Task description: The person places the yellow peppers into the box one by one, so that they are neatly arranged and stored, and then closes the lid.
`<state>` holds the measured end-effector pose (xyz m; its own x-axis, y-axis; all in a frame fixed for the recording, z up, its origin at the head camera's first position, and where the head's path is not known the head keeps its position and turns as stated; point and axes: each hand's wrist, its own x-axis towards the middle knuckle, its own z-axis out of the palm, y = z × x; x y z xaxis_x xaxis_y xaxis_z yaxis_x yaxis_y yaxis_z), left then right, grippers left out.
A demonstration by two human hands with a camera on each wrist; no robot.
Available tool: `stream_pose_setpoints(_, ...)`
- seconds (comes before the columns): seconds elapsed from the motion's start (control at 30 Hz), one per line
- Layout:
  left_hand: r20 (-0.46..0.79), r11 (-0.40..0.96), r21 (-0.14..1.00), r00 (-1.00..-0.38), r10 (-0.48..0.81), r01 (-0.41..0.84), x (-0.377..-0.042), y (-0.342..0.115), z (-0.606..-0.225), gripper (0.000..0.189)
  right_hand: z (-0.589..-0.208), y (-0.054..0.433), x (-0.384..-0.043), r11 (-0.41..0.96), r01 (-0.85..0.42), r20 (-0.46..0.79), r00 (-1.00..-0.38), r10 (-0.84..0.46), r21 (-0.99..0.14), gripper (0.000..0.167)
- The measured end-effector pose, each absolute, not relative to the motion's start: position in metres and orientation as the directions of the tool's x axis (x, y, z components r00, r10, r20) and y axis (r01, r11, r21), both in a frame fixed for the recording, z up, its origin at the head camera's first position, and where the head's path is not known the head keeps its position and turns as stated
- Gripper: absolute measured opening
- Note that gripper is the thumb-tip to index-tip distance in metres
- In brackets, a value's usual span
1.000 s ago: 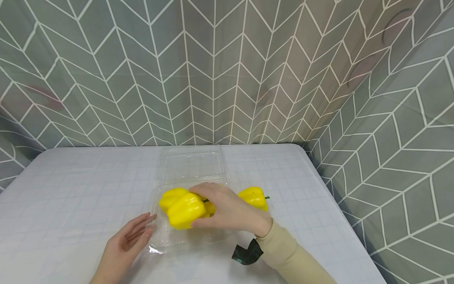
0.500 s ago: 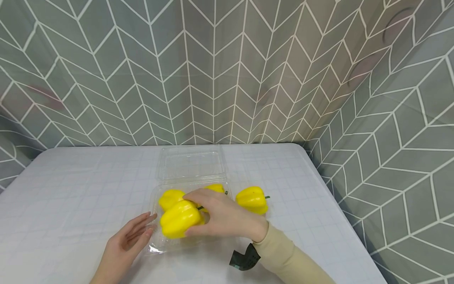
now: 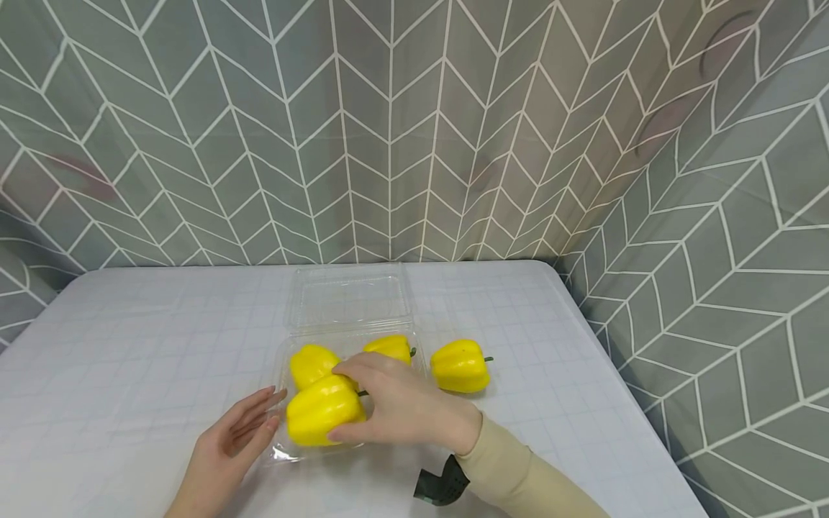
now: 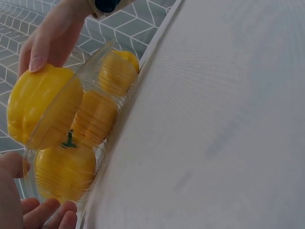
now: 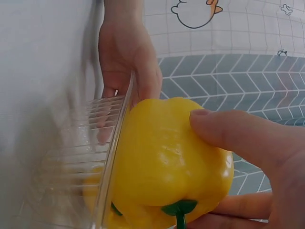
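Observation:
My right hand [image 3: 414, 406] grips a yellow bell pepper [image 3: 322, 411] between thumb and fingers, over the front left of an open clear plastic clamshell box [image 3: 298, 453]. Its green stem points toward my palm. Two more yellow peppers sit in the box: one at back left [image 3: 312, 365], another at back right [image 3: 388, 345], partly covered by my right hand. Relaxed fingers of my left hand [image 3: 223, 446] touch the box's left side. From the left wrist view, the held pepper [image 4: 45, 105] stands above the rim, overlapping it.
One yellow pepper [image 3: 460, 365] lies on the white-covered table [image 3: 142, 360], right of the box. The box's lid [image 3: 350, 298] lies folded back toward the far edge. A patterned grey curtain [image 3: 363, 144] hangs behind. A black wrist device [image 3: 443, 483] is by my right sleeve.
My right hand has carried the pepper left and toward me within the box area, uncovering the back-right pepper and the one on the table. My left hand has stayed put.

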<state>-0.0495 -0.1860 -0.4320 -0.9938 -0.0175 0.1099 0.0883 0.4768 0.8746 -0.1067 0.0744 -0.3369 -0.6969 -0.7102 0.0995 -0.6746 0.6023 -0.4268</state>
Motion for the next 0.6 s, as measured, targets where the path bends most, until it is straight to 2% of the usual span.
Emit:
stream_pose_setpoints(0.27, 0.151, 0.459, 0.879, -0.988, -0.010, 0.130, -0.0485, -0.1857, -0.4333, 0.044, -0.3321, 0.0775, -0.1039, 0.654, -0.637, 0.121, -0.748, -0.653, -0.409, 0.065)
stream_pose_setpoints(0.6, 0.184, 0.451, 0.877, -0.983, -0.001, 0.164, -0.0485, -0.1854, -0.4346, 0.042, -0.3320, 0.0775, -0.1045, 0.686, -0.607, 0.132, -0.779, -0.613, -0.401, 0.064)
